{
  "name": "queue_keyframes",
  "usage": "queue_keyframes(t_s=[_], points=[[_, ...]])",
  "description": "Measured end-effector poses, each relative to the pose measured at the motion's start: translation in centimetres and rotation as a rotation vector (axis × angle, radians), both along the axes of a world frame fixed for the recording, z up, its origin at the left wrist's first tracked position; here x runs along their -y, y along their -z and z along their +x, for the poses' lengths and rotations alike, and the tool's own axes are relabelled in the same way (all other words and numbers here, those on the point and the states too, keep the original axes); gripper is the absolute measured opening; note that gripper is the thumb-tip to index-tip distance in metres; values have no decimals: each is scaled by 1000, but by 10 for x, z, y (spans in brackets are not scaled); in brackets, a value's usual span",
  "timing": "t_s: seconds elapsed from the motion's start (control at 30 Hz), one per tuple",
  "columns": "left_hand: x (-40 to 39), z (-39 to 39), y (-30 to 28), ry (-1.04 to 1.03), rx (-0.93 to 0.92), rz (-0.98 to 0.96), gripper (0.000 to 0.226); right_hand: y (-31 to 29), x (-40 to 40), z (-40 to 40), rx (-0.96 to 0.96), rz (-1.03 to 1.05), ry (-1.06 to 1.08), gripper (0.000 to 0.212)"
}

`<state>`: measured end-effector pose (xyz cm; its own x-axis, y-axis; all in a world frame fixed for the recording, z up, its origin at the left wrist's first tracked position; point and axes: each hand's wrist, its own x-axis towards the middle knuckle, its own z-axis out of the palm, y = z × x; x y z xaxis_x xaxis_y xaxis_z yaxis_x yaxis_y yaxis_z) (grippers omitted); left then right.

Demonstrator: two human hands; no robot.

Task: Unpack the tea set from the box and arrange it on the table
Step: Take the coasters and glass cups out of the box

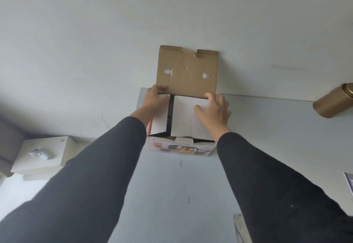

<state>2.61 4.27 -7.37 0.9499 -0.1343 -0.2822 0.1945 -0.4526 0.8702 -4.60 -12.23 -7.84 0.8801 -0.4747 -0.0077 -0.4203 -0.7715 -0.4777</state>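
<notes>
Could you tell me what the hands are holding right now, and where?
The left hand grips the box lid at its lower left corner; the right hand rests open on the white insert.

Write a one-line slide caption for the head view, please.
Both hands, left hand and right hand, reach into the opened tea set box, lid flap raised.

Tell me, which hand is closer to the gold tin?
The right hand. It rests on the box's white flap, on the side toward the gold tin. The left hand holds the brown lid's far corner, farther away.

The printed tea-set box (179, 148) stands on the pale table (181, 195), its brown lid flap (187, 70) raised upright.
</notes>
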Motion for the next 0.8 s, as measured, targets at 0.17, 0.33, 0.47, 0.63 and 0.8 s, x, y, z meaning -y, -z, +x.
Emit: queue_keyframes(t_s=[0.17,0.33,0.47,0.63,0.8], points=[[-14,-23,3,-15,-36,-49,43,-7,-39,-9,172,-172,-546,21],[-23,-44,5,-58,-98,-82,51,-13,-45,-22,-44,-199,-668,18],[-23,-59,-1,4,-27,2,67,-31,-47,-36,-53,-302,-687,16],[-20,-73,-12,53,97,219,69,-67,-32,-54,156,-376,-588,17],[-19,-78,-23,32,161,301,53,-96,9,-68,66,-537,-427,13]])
